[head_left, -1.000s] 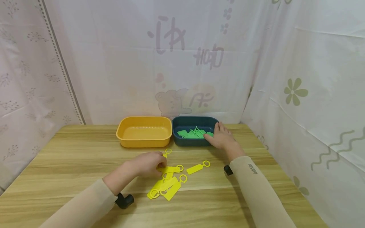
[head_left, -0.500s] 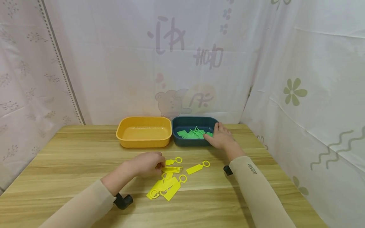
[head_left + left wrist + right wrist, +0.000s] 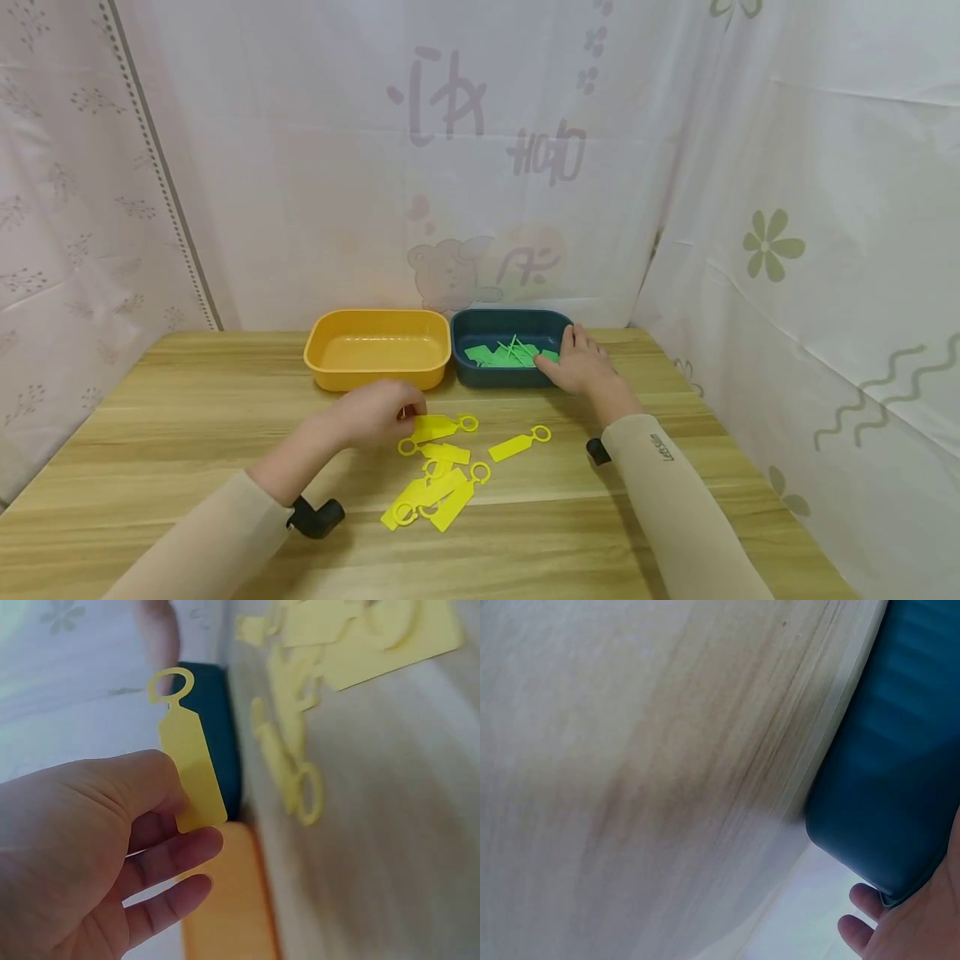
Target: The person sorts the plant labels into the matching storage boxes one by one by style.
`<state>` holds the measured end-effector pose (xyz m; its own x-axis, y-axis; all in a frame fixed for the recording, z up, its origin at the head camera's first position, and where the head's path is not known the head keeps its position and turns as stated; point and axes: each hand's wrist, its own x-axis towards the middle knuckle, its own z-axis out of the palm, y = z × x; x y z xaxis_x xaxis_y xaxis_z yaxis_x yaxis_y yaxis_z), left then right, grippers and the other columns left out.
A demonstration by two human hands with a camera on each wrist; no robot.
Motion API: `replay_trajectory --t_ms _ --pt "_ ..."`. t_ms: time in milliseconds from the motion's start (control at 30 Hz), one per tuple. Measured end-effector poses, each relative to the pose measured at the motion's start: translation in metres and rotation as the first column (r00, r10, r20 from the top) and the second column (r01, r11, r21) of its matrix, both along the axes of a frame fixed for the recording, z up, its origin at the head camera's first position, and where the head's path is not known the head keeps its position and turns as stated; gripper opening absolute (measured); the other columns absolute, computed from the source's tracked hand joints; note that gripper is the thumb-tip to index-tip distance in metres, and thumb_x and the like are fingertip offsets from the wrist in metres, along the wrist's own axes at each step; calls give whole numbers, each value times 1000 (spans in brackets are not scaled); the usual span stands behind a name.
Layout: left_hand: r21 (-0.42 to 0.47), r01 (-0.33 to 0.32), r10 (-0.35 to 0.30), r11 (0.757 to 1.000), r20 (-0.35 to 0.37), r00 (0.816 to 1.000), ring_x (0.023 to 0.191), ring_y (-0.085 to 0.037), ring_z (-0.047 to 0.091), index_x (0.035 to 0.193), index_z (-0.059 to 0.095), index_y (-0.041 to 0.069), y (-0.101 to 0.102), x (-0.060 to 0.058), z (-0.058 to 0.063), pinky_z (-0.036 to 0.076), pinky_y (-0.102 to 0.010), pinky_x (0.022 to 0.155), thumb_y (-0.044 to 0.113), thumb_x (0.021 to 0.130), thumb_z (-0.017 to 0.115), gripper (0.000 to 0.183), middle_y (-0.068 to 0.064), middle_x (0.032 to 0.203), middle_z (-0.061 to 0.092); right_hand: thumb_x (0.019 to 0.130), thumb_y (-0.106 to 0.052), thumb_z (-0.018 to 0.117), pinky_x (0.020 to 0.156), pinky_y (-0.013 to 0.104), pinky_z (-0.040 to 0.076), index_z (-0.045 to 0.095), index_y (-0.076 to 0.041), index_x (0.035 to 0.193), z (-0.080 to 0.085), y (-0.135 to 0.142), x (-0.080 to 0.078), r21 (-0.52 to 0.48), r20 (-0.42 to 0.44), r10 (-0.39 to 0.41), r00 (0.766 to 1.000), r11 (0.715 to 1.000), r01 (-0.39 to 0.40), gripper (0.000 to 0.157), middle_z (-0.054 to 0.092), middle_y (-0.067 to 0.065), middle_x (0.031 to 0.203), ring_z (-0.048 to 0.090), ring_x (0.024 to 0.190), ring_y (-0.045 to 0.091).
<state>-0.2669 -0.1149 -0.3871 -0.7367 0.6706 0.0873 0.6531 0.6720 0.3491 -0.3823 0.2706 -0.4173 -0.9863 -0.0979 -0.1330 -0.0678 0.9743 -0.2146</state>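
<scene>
My left hand pinches a flat yellow tag between thumb and fingers, with the tag's ring end pointing away from the hand. In the head view this tag hangs close over more yellow tags piled on the table. One separate yellow tag lies right of the pile. My right hand rests on the right end of the dark blue bin, fingers stretched along its rim and thumb near the front edge. Green flat pieces and thin sticks lie in that bin.
A yellow-orange bin stands against the dark blue bin's left side, near the table's back edge. Patterned white curtains hang behind the wooden table and along both sides.
My left hand has drawn a tag up from the top of the pile and moved slightly left and back with it. My right hand has stayed on the dark blue bin.
</scene>
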Motion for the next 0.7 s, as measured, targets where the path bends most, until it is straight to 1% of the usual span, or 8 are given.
replay_trajectory --t_ms 100,167,267,333,367,500,600,700 --pt "22 -24 24 999 -30 999 81 -12 59 100 80 12 -5 -2 10 56 -29 80 5 98 76 8 5 90 69 107 -74 38 137 69 7 -8 6 172 3 -2 4 -5 0 0 1000 1000 0 113 -9 29 183 2 169 55" --pt "44 -33 35 998 -43 998 83 -13 59 102 80 11 -9 -3 16 57 -30 81 5 98 76 9 4 92 71 106 -76 37 136 70 7 -7 7 172 4 -1 4 -7 0 4 1000 1000 -4 115 -9 30 182 3 168 56" --pt "69 -44 48 997 -62 997 85 -13 61 106 81 9 -14 -7 23 59 -32 84 4 99 74 11 2 97 74 107 -77 36 136 70 7 -6 7 172 8 -3 9 -2 -7 3 1000 1000 -3 114 -9 31 182 4 168 56" --pt "86 -60 65 994 -56 996 87 -14 63 108 81 8 -18 -10 27 60 -33 85 4 99 73 13 0 100 75 108 -75 36 136 70 9 -5 8 172 10 -4 12 2 -16 4 1000 1000 -4 113 -7 32 182 6 168 56" --pt "92 -67 72 993 -56 996 87 -14 63 109 81 7 -20 -11 28 60 -34 85 4 100 72 13 0 101 76 108 -74 36 136 70 8 -4 9 172 12 -6 15 9 -21 4 1000 1000 -3 111 -7 32 182 6 168 56" --pt "119 -95 103 988 -64 993 88 -15 65 110 81 6 -27 -16 33 61 -36 86 2 100 71 15 -2 101 77 109 -70 38 136 70 9 -3 9 172 12 -7 16 10 -26 4 1000 1000 -4 108 -5 31 182 6 168 56" --pt "133 -102 114 986 -83 990 88 -16 66 109 80 4 -32 -17 36 62 -38 85 0 99 69 16 -4 99 77 110 -71 37 136 70 8 -4 9 172 12 -8 15 17 -22 5 1000 1000 -5 109 -5 32 182 5 168 57" --pt "139 -117 129 983 -82 988 89 -17 67 111 80 4 -36 -18 37 62 -39 86 1 100 69 16 -5 99 77 110 -71 36 136 70 8 -4 9 172 12 -9 15 22 -19 7 1000 1000 -7 109 -5 32 182 5 168 57"
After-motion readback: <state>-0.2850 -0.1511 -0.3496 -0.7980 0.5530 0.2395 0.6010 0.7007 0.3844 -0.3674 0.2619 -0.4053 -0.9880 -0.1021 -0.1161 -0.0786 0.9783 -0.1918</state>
